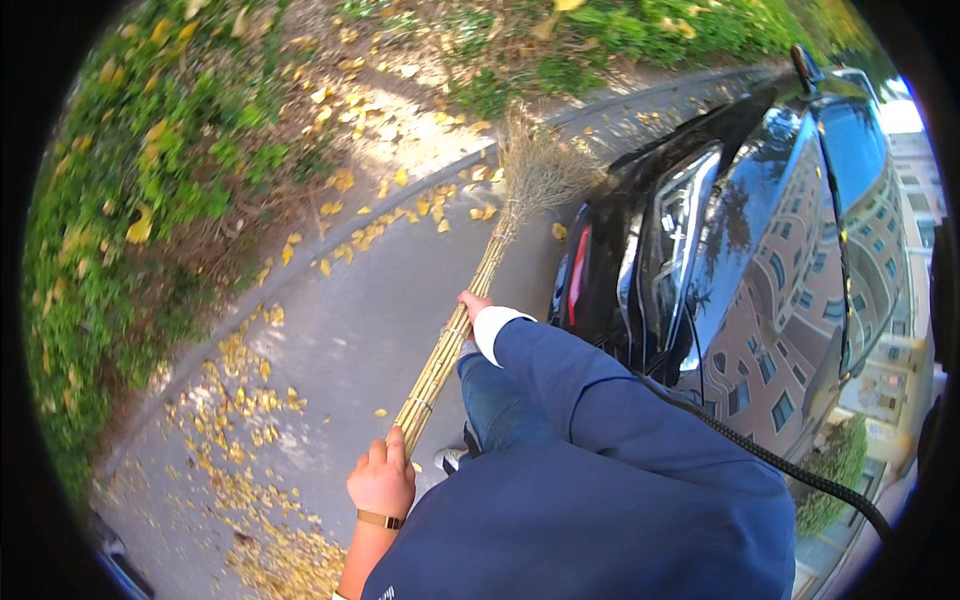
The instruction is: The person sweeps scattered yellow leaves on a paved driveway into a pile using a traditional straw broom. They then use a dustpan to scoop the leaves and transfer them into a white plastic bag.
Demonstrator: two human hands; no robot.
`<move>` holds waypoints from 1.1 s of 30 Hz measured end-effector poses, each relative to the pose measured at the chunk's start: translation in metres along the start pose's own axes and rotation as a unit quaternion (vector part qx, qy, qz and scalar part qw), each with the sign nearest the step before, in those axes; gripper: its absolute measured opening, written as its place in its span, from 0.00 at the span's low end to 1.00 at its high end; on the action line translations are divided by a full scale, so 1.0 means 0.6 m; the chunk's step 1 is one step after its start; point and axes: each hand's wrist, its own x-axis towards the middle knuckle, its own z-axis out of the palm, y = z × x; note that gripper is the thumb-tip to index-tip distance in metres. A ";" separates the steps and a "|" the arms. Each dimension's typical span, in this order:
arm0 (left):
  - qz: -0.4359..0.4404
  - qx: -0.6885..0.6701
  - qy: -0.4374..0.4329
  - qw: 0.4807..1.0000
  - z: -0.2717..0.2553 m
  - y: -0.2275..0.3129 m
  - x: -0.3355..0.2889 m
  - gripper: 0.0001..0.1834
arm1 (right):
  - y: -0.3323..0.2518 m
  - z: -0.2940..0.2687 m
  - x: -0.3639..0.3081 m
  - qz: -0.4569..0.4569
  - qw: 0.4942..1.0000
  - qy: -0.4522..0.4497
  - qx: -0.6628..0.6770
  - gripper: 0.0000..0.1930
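Note:
A long broom (455,345) of bundled bamboo stalks slants from my body up and away to the right. Its fanned twig head (540,168) lies by the curb, close to the rear of a black car. My left hand (383,475), with a band on the wrist, is wrapped round the near end of the handle. Farther up the handle, my right hand (476,304) is closed on the stalks, its sleeve white at the cuff. Yellow leaves (427,209) lie along the curb just left of the broom head.
The black car (680,230) stands close on the right. A curb (330,240) curves along the left, with green bushes (150,200) behind it. A larger patch of fallen leaves (270,540) lies at the lower left. A dark cord (790,468) crosses the lower right.

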 end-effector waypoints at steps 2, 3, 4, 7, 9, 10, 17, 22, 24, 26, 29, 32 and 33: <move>-0.053 -0.005 -0.015 0.998 -0.010 -0.035 -0.095 0.27 | 0.083 0.032 -0.038 0.028 0.995 -0.001 -0.100 0.14; -0.070 -0.006 -0.007 0.998 -0.009 -0.055 -0.146 0.27 | 0.130 0.049 -0.065 0.037 0.985 -0.021 -0.167 0.14; -0.103 -0.014 0.002 0.995 -0.014 -0.074 -0.209 0.26 | 0.184 0.069 -0.099 0.049 0.982 -0.052 -0.174 0.15; -0.202 0.001 -0.007 0.979 -0.024 -0.095 -0.439 0.28 | 0.374 0.124 -0.235 0.088 0.959 -0.110 -0.246 0.18; -0.263 -0.002 0.006 0.965 -0.030 -0.085 -0.601 0.29 | 0.505 0.143 -0.340 0.124 0.925 -0.174 -0.316 0.22; -0.304 -0.010 0.000 0.953 -0.030 -0.070 -0.678 0.29 | 0.575 0.149 -0.395 0.134 0.910 -0.188 -0.344 0.24; -0.628 -0.117 -0.039 0.768 -0.010 0.118 -1.061 0.29 | 1.015 0.163 -0.676 0.086 0.699 -0.349 -0.618 0.35; -0.717 -0.163 -0.034 0.676 0.009 0.208 -1.195 0.29 | 1.152 0.140 -0.807 0.023 0.582 -0.456 -0.673 0.36; -0.726 -0.179 -0.036 0.663 0.010 0.220 -1.241 0.30 | 1.156 0.097 -0.842 0.025 0.583 -0.447 -0.677 0.36; -0.722 -0.193 -0.039 0.663 0.011 0.222 -1.281 0.30 | 1.147 0.051 -0.861 0.027 0.585 -0.431 -0.686 0.33; -0.715 -0.205 -0.040 0.667 0.004 0.216 -1.336 0.30 | 1.126 -0.019 -0.848 0.093 0.619 -0.407 -0.665 0.30; -0.688 -0.208 -0.044 0.694 -0.003 0.177 -1.371 0.30 | 1.101 -0.062 -0.799 0.179 0.681 -0.377 -0.602 0.28; -0.675 -0.209 -0.045 0.707 -0.002 0.155 -1.374 0.30 | 1.084 -0.071 -0.777 0.202 0.705 -0.366 -0.573 0.28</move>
